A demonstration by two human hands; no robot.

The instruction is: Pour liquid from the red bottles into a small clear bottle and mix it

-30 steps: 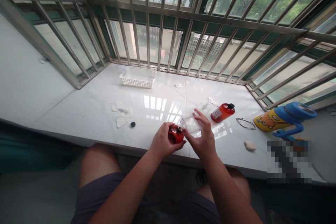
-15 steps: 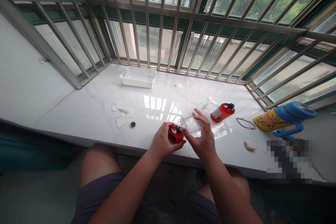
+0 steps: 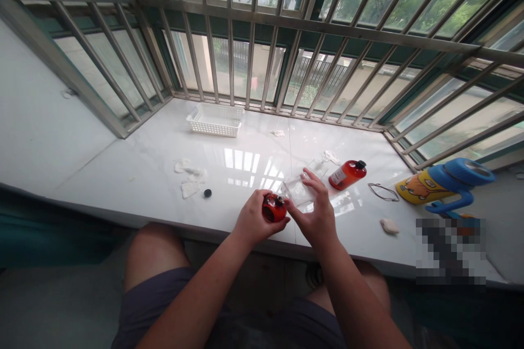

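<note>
Gripping the bottle in the left hand, with fingers wrapped round its side and neck tipped toward the right hand. Spread wide with the right, thumb at or very near the neck, fingertips over the clear box just beyond; cannot tell whether pinching the box or merely touching it. Also hard to tell: whether sealed at the neck. If unsealed, could spill onto the counter from tilting further. Could slip through the left fingers, being rounded and glossy, if held more loosely or wetted. Could shove the box into the second bottle, just past the right fingertips, by pushing outward. Left of the grip, near some tissue, a loose cap: easily knocked by a leftward sweep of the left hand.
</note>
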